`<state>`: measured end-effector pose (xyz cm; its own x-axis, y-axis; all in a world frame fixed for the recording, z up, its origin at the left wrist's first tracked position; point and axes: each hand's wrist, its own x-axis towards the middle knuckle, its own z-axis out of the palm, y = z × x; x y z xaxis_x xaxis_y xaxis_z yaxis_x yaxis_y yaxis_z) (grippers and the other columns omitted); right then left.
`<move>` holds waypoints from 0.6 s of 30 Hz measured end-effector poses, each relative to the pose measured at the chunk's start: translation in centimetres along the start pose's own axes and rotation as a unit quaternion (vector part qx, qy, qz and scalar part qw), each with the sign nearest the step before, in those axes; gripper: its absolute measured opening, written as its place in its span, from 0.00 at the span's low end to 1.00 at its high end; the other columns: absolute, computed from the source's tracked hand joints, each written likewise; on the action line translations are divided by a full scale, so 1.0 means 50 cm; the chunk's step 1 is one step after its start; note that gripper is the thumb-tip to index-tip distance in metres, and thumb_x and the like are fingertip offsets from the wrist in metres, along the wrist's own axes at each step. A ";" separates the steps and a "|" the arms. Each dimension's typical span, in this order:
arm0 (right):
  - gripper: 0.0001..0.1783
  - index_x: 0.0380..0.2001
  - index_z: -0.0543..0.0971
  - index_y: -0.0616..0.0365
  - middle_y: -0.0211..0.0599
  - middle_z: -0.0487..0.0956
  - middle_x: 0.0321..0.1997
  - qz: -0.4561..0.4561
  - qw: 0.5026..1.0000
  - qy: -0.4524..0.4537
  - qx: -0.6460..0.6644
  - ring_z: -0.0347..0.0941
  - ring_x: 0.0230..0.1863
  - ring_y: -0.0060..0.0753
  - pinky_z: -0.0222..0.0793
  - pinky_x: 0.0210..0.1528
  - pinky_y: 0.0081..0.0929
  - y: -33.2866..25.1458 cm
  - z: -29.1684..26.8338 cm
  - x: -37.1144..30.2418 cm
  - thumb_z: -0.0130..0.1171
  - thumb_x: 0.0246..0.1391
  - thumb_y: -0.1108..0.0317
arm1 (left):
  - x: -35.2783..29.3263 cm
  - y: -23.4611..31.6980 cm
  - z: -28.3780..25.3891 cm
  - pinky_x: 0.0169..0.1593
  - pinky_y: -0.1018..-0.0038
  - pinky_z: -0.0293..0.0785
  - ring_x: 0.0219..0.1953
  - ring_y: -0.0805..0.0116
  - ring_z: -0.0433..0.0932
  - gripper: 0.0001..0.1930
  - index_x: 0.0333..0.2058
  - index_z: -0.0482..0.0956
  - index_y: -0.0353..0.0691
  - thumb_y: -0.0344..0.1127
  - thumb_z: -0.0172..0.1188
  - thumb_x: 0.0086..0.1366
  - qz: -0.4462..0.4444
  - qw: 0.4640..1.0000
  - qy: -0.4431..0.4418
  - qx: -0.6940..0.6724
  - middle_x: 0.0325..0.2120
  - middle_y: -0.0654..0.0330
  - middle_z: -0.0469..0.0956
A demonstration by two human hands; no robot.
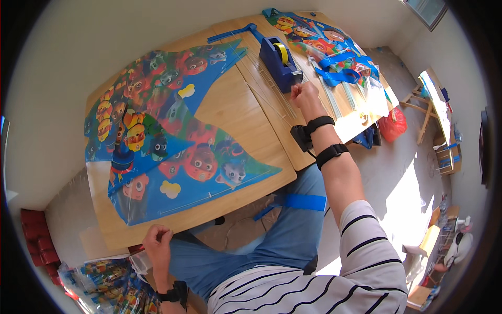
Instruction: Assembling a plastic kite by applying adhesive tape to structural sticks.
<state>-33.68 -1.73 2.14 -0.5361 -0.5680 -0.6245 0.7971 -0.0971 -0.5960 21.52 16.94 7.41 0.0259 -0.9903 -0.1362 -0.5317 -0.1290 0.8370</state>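
My right hand is closed in a pinch at the cutter end of a dark blue tape dispenser holding a yellow-cored roll. What its fingertips hold, if anything, cannot be made out. My left hand is curled, thumb against fingers, just off the table's front edge. Any small thing in it is hidden. Beyond it, a cartoon-printed plastic sheet, kite-like with pointed corners, lies spread and partly folded over. A thin pale rod runs along its near edge, with a small bit of tape across it.
Thin rods lie across the wooden table. At the far right are another printed sheet and blue ribbon strips. A red bag hangs beside the table. More printed sheets are piled low at left. Blue tape crosses my trouser leg.
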 end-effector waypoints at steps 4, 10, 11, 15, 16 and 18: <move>0.03 0.23 0.73 0.64 0.36 0.72 0.19 -0.153 0.955 0.075 -0.245 0.70 0.17 0.27 0.65 0.18 0.26 0.021 -0.053 -0.018 0.54 0.49 0.80 | 0.003 -0.010 0.024 0.31 0.79 0.68 0.24 0.77 0.71 0.03 0.27 0.74 0.31 0.21 0.60 0.53 0.009 1.000 -0.013 0.012 0.21 0.62 0.74; 0.05 0.24 0.77 0.59 0.27 0.74 0.20 -0.209 0.710 -0.374 -0.559 0.71 0.21 0.21 0.65 0.26 0.20 0.139 0.078 -0.277 0.57 0.53 0.71 | -0.018 0.039 0.080 0.38 0.72 0.71 0.33 0.61 0.75 0.08 0.31 0.76 0.33 0.22 0.62 0.50 0.116 0.990 -0.064 0.054 0.32 0.55 0.76; 0.03 0.28 0.80 0.58 0.28 0.74 0.20 -0.201 0.640 -0.425 -0.608 0.71 0.23 0.22 0.64 0.28 0.19 0.188 0.086 -0.320 0.57 0.53 0.72 | -0.023 0.039 0.096 0.42 0.70 0.71 0.38 0.60 0.75 0.09 0.31 0.76 0.33 0.23 0.62 0.49 0.149 0.984 -0.074 0.070 0.36 0.54 0.76; 0.03 0.20 0.77 0.60 0.44 0.76 0.24 -0.298 0.314 -0.562 -0.705 0.74 0.29 0.49 0.68 0.32 0.39 0.355 0.064 -0.402 0.55 0.41 0.74 | -0.044 0.060 0.138 0.50 0.63 0.69 0.48 0.53 0.71 0.13 0.35 0.77 0.35 0.24 0.64 0.48 0.213 0.960 -0.113 0.142 0.44 0.53 0.75; 0.03 0.20 0.77 0.60 0.44 0.76 0.24 -0.294 0.310 -0.563 -0.707 0.74 0.29 0.49 0.68 0.32 0.39 0.371 0.060 -0.407 0.55 0.41 0.74 | -0.050 0.063 0.147 0.53 0.61 0.67 0.51 0.52 0.69 0.15 0.36 0.77 0.35 0.25 0.65 0.47 0.215 0.956 -0.131 0.149 0.48 0.53 0.73; 0.03 0.19 0.77 0.59 0.45 0.78 0.26 -0.291 0.252 -0.579 -0.719 0.74 0.31 0.52 0.68 0.32 0.44 0.393 0.055 -0.417 0.53 0.39 0.74 | -0.057 0.065 0.160 0.55 0.58 0.65 0.54 0.50 0.67 0.16 0.37 0.77 0.36 0.26 0.66 0.46 0.215 0.953 -0.149 0.152 0.52 0.53 0.71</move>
<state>-6.08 5.94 4.83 0.6586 -0.7374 -0.1496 -0.6928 -0.5167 -0.5030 12.96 19.72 6.29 -0.4665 -0.8845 0.0021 -0.6607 0.3500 0.6640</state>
